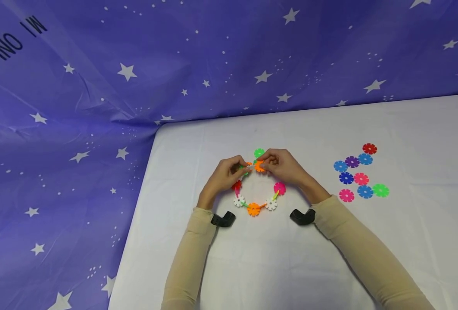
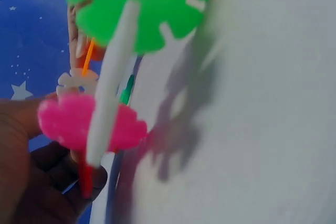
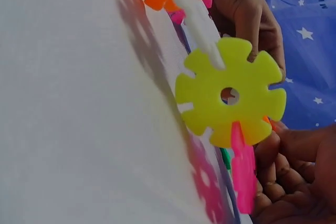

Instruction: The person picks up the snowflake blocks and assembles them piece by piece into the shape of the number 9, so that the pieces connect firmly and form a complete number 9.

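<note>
- Ring of notched plastic discs (image 1: 253,209): on the table (image 1: 267,262), between the two forearms; far side in the hands.
- Left hand (image 1: 225,173): thumb and fingers pinch a white disc (image 1: 251,167) at the ring's far side.
- Right hand (image 1: 285,167): fingers pinch an orange disc (image 1: 259,166), close beside the white one. Whether the two are joined, cannot tell.
- Bright green disc (image 1: 259,153) just beyond the fingers; any link to the ring hidden.
- Edges: table's far edge backs onto purple star-print cloth (image 1: 174,64); left edge slants down past the left arm. Ring well inside both.
- Room: white surface runs between ring and nine loose discs (image 1: 361,179) off to the right; those lie flat, well apart from the hands. Colours red, blues, purple, pinks, green.
- Look of ring: discs alternate flat and edge-on, slotted together. Near side white, orange, white; magenta at right. Right wrist view: yellow disc (image 3: 257,87), round centre hole, pink one (image 3: 243,177) slotted into its rim.
</note>
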`<state>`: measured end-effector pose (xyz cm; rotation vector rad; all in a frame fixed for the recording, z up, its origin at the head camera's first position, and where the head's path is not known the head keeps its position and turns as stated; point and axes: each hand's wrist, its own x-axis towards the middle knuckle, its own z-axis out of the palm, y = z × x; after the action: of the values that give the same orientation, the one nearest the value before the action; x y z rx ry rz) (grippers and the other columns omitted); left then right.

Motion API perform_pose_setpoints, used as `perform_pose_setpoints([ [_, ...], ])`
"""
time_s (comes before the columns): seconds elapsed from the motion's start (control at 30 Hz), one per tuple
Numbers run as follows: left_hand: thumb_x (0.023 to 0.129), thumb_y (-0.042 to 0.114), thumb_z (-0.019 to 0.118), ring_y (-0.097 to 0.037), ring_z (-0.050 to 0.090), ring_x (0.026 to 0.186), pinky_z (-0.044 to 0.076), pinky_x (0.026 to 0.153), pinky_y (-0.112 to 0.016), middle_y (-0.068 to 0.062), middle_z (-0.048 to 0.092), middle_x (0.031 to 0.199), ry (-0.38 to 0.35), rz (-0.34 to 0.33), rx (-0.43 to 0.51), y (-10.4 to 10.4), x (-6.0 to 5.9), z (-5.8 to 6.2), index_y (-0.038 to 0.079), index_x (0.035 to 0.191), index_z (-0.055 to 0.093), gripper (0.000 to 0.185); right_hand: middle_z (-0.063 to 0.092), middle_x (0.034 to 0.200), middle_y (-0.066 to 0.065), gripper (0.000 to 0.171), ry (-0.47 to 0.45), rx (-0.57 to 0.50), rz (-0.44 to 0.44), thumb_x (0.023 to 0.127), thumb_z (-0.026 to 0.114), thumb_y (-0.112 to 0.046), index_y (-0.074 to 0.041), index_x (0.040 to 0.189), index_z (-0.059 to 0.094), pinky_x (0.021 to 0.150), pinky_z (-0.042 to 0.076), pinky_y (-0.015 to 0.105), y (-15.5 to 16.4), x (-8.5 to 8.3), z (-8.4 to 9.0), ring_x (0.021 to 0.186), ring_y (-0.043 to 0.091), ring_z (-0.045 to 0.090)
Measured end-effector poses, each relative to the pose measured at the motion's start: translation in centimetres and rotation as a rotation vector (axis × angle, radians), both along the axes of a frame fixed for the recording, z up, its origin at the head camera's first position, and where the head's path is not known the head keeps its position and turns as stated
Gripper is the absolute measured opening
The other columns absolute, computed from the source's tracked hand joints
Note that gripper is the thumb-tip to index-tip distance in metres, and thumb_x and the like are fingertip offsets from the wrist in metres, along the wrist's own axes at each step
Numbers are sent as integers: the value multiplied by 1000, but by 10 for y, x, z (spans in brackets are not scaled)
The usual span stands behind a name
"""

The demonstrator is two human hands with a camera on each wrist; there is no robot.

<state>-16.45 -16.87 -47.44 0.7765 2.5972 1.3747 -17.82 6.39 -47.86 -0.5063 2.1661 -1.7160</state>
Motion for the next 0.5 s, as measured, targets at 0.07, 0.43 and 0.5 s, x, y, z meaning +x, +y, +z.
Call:
perform_pose_setpoints([
  [0.07,93,16,68,-12,45,60,38,58,-23,-3,58,72,28,-3,7,1,1,0,8,87,64,10,69,84,16,14,11,-13,1,94,63,-4,1,106,68,60,52,26,-1,0,0,68,28,63],
  [0.43,95,19,65,-15,44,64,36,60,-23,-5,60,81,11,-4,-86,8,1,-1,7,99,62,13,70,100,8,20,155,152,-63,101,55,-18,-9,112,69,74,49,32,0,-4,-7,80,21,60],
  [0.5,95,20,65,-15,45,65,37,61,-23,-4,62,86,-2,3,-96,7,1,0,7,101,61,14,67,103,7,21,241,233,-58,102,53,-19,-11,114,68,80,46,36,2,-5,-9,87,20,57],
])
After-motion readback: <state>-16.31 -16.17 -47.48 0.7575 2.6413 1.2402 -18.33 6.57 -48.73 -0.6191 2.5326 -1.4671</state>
